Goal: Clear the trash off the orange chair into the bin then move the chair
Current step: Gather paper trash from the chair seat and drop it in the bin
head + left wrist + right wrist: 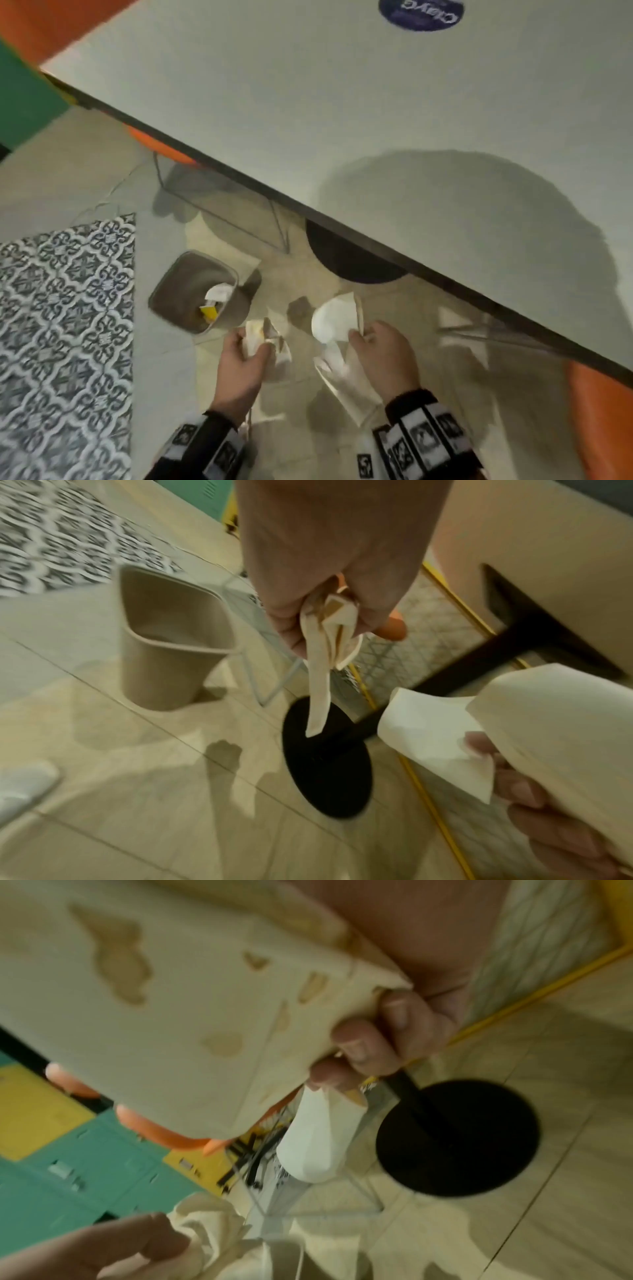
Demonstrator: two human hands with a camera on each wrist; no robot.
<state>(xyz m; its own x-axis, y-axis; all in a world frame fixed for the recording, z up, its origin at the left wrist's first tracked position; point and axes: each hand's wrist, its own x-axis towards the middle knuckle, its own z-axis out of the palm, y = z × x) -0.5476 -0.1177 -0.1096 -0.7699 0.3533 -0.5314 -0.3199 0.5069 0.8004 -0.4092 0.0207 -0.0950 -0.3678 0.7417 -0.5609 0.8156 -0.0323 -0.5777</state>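
Both hands are gripping trash, left hand [236, 363] clutching crumpled wrappers [265, 337], right hand [383, 356] pinching stained paper [334, 318], short of the bin [191, 291], so loose pieces risk dropping on the floor.

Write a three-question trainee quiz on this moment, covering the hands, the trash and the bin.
1. True or false: the bin already has trash lying in it.
2. What does the left hand hold? A) a crumpled paper wrapper B) a glass bottle C) nothing
3. Fill in: the right hand grips a stained paper bag together with a white ____.

Key:
1. True: white paper and a yellow scrap lie inside.
2. A.
3. Napkin; it is pinched against the bag, and both hands are above the tiled floor, near the bin but not over it.
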